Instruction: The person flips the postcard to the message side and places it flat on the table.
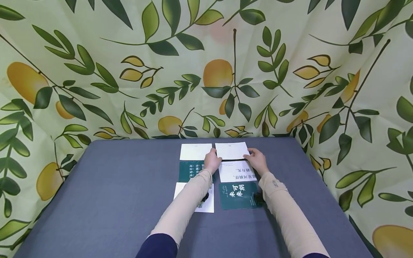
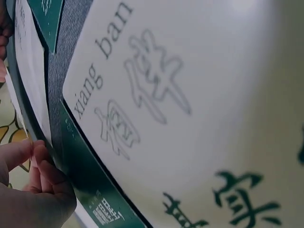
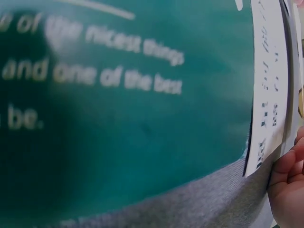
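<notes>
White and near-blank, the card [image 1: 230,150] sits in both hands just beyond the lettered white card [image 1: 235,172], with a dark strip [image 1: 233,160] between them, so I'd call this the placing step, and the next bit probably wants it lowered level and squared up before letting go. Left hand [image 1: 213,161] pinches its left edge, right hand [image 1: 257,161] pinches the right, sleeved forearms [image 1: 288,215] angling inward either side of that lettered card.
</notes>
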`<state>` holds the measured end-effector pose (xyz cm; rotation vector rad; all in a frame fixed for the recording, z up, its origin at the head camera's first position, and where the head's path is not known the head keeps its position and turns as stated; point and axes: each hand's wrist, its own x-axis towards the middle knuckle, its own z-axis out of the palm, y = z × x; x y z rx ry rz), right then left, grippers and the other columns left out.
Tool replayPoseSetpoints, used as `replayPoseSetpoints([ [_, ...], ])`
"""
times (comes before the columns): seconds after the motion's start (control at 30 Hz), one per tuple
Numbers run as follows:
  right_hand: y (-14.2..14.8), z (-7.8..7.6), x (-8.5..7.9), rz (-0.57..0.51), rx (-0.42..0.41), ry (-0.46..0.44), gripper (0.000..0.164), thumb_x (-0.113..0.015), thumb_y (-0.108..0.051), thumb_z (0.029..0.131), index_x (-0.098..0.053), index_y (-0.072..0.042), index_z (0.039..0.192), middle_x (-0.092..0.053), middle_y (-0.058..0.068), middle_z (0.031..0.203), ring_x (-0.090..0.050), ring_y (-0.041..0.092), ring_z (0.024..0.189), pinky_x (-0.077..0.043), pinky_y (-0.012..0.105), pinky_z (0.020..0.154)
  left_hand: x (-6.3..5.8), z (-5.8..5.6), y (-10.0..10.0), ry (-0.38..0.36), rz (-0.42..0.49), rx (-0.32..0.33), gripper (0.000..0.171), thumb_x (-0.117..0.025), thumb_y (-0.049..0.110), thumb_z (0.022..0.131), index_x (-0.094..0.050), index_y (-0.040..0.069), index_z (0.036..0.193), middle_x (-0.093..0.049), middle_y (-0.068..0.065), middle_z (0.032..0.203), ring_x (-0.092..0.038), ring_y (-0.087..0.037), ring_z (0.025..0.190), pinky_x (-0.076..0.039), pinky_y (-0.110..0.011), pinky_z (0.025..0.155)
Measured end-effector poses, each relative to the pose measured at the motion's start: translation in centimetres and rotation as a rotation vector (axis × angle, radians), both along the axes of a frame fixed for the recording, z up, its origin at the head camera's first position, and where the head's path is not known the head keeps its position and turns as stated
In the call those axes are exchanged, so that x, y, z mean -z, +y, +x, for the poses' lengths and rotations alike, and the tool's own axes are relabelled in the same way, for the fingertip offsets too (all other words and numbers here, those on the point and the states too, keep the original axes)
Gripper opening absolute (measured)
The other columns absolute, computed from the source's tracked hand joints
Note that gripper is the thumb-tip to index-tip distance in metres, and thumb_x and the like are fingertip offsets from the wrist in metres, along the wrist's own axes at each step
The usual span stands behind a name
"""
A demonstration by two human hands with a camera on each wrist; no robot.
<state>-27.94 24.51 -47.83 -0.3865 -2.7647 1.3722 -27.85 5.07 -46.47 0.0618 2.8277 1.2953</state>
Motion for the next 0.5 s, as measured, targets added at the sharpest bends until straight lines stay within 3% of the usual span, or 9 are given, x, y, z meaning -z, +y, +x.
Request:
replayPoseSetpoints([
  [0.37, 0.18, -0.15, 0.41, 0.058, -0.014, -0.029, 0.049, -0.056, -0.022, 0.09, -0.047, 0.001, 0.133, -0.05, 0.007, 0.078, -0.046, 0.018, 0.068, -0.035, 0.026, 0.061, 0.43, -0.18, 0.42, 0.022, -0.026, 0.05, 0.025, -0.053, 0.006, 0.09, -0.065, -0.001, 0.111, -0.066, -0.016, 0.114, -0.062, -0.03, 0.108, -0.049, -0.039, 0.092],
  [0.5, -0.14, 0.09, 0.58, 0.126, -0.048, -0.044, 0.049, -0.055, -0.022, 0.092, -0.045, 0.0, 0.134, -0.057, 0.014, 0.093, -0.05, 0.022, 0.08, -0.041, 0.031, 0.07, 0.58, -0.15, 0.27, 0.01, -0.025, 0.058, 0.026, -0.052, 0.005, 0.09, -0.065, -0.001, 0.111, -0.067, -0.016, 0.113, -0.061, -0.031, 0.109, -0.049, -0.039, 0.092],
])
